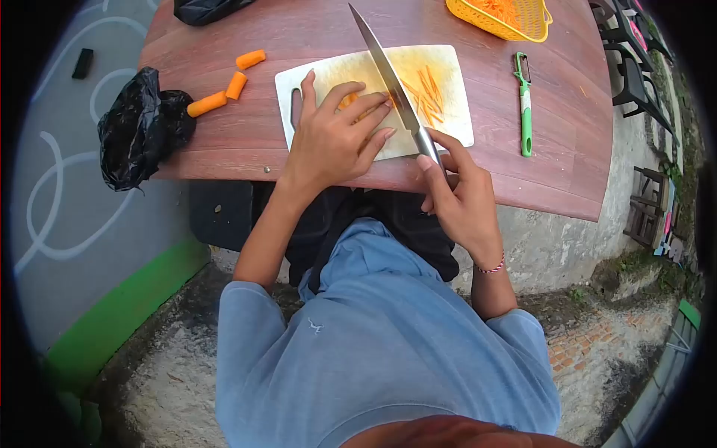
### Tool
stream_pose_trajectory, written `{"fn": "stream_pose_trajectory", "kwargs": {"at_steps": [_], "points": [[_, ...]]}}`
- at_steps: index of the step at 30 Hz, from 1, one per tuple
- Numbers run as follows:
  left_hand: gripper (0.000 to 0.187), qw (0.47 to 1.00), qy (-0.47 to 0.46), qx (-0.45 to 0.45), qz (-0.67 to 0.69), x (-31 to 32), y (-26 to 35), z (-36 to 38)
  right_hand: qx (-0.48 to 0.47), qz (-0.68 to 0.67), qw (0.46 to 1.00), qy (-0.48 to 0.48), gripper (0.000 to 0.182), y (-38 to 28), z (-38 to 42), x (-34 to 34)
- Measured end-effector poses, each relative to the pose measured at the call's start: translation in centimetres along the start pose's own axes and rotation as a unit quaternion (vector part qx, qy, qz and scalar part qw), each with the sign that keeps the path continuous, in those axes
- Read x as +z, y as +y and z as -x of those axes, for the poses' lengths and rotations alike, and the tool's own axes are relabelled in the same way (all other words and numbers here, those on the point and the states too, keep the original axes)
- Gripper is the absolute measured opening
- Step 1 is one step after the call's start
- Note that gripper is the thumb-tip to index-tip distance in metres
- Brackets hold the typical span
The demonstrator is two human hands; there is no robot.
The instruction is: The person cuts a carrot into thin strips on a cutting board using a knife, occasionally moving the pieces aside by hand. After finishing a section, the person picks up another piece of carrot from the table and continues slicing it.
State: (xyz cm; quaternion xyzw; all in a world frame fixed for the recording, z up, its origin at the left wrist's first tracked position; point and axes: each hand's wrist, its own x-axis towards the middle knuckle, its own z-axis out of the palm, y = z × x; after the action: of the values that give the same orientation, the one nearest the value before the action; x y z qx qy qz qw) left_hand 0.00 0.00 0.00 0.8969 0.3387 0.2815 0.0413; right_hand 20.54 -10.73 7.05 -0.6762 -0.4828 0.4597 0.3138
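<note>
A white cutting board lies near the table's front edge, stained orange in places. My left hand presses down on it, fingers bent over carrot, of which only bits of orange show between and beside the fingers. In my right hand is the handle of a large kitchen knife. Its long blade points away from me, close beside my left fingertips. Thin carrot strips lie on the board just right of the blade.
Several peeled carrot pieces lie left of the board, by a black plastic bag. To the right is a green peeler. A yellow basket of shredded carrot stands at the back of the wooden table. Another black bag sits at the back left.
</note>
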Motion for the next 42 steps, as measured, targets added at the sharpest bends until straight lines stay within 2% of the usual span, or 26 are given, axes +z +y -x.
{"fn": "stream_pose_trajectory", "kwargs": {"at_steps": [3,5,14,15,17,23,27,29,35,42], "points": [[0.033,1.0,0.004,0.0,0.0,0.1,0.0,0.0,-0.006,0.007,1.0,0.007,0.04,0.2,0.4,0.2],[0.034,1.0,0.006,0.001,0.0,0.1,0.0,0.0,-0.058,0.032,0.997,0.031,0.039,1.1,0.6,0.5],[0.033,1.0,0.009,0.009,-0.004,0.1,0.0,0.1,-0.066,0.093,0.992,0.044,0.037,0.3,1.6,1.1],[0.033,1.0,0.009,0.009,-0.003,0.1,0.0,0.1,-0.065,0.094,0.993,0.043,0.037,0.2,1.4,1.3],[0.033,1.0,0.008,0.011,-0.006,0.1,0.0,0.1,-0.136,0.158,0.975,0.074,0.035,-0.2,0.7,1.6],[0.033,1.0,0.006,0.008,-0.005,0.0,0.1,0.1,-0.152,0.144,0.975,0.078,0.034,-0.7,-2.4,2.4],[0.033,1.0,0.014,0.008,-0.006,0.2,0.1,0.2,-0.118,0.135,0.982,0.065,0.034,-0.5,-2.2,1.8],[0.034,1.0,0.014,0.009,-0.007,0.3,0.0,0.2,-0.064,0.087,0.993,0.037,0.034,0.2,-1.1,1.3],[0.034,1.0,0.017,0.008,-0.008,0.4,0.1,0.3,-0.035,0.052,0.998,0.025,0.036,1.4,1.3,0.1],[0.034,1.0,0.014,0.006,-0.008,0.4,0.1,0.3,-0.047,0.058,0.997,0.025,0.035,1.5,1.5,0.1]]}}
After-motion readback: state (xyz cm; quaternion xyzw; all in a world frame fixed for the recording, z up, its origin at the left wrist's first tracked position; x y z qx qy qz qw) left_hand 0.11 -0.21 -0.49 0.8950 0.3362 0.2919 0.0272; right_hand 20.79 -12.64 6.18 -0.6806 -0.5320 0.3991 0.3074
